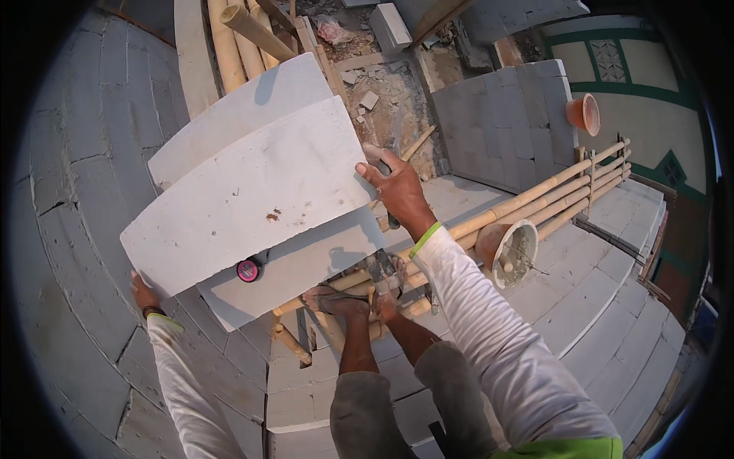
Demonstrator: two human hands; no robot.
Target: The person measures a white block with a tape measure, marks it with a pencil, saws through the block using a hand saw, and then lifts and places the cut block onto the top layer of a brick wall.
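Note:
A large pale grey lightweight concrete block [245, 199] is held up in front of me, tilted, its right end higher than its left. My right hand [401, 191] grips the right end, thumb on the near face and fingers at the edge. At the lower left corner, my left hand [145, 294] presses on the other end; its fingers are partly hidden by the block. Behind the held block lies another pale block [264, 96]. Below it is a third block [298, 264], with a small round pink-and-black object [248, 270] on it.
Bamboo poles [550, 187] run along the right, where a bucket of grey mortar [514, 255] stands. An orange bucket [584, 115] sits on a block wall [505, 126]. A tall block wall [92, 191] rises at left. My sandalled feet [344, 300] stand on bamboo. Rubble [368, 99] lies far below.

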